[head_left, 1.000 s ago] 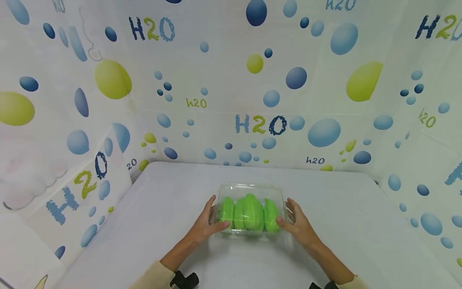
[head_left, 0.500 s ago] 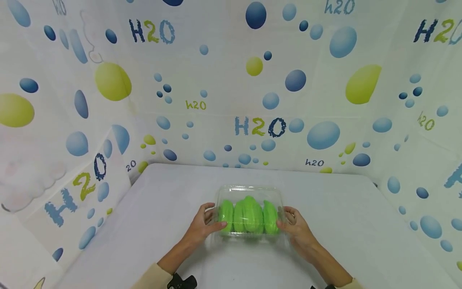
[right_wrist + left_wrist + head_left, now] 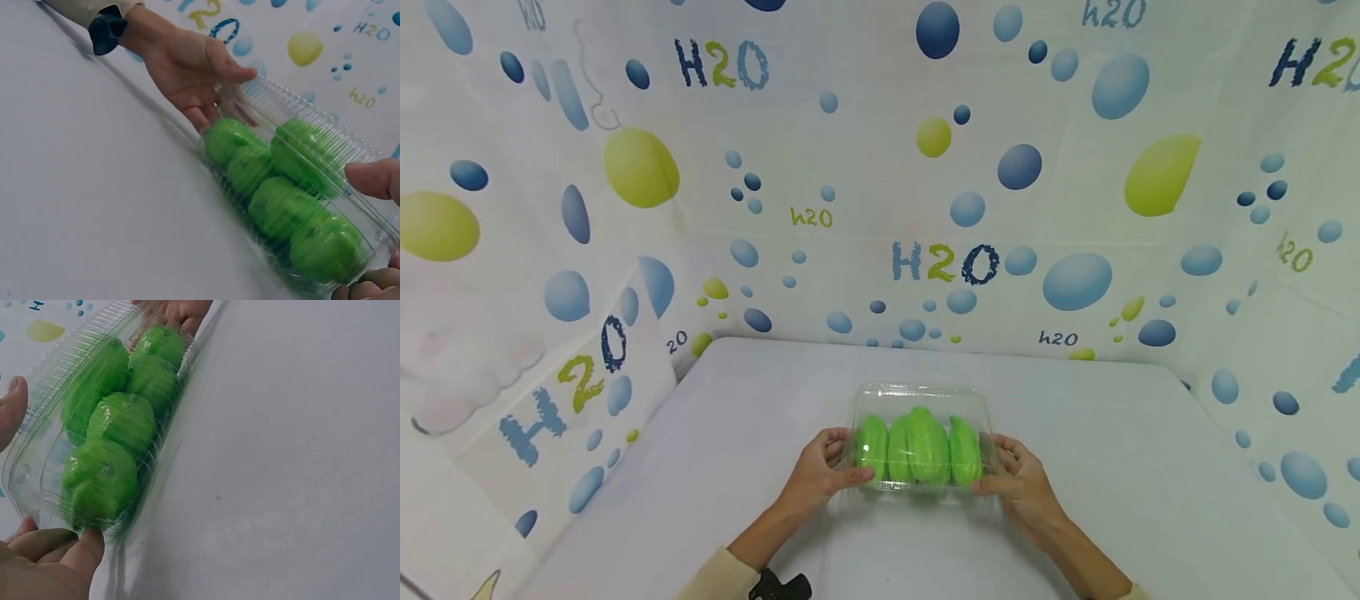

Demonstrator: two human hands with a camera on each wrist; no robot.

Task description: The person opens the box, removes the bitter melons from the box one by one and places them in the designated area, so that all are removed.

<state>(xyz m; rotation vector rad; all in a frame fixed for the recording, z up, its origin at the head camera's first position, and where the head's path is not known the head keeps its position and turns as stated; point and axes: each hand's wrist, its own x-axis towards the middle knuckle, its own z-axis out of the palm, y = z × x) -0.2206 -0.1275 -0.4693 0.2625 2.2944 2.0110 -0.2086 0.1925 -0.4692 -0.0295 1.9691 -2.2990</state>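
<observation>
- Head view: the clear plastic box [image 3: 917, 395] sits at the middle of the near part of the white table [image 3: 1090, 433], between the left hand [image 3: 814, 471] and the right hand [image 3: 1026, 493]. A second ago the fingers stood straighter beside it; now they bend in around its two ends, with both thumbs at its front corners. That looks like a change from reaching to holding, so the box seems under control from both sides.
- Left wrist view: the left hand's fingers touch one end, low down, while its thumb stands spread from them. Through the plastic, green fruits [image 3: 122, 424] show in a row of four with another on top (real or toy, I cannot tell).
- Right wrist view: the right hand's bent fingers are at the other end, low, its thumb spread likewise; its palm is out of sight. Across the box the left hand shows well, a black strap [image 3: 107, 31] on its sleeve [image 3: 78, 9]. Whether the box is off the table, I cannot tell.
</observation>
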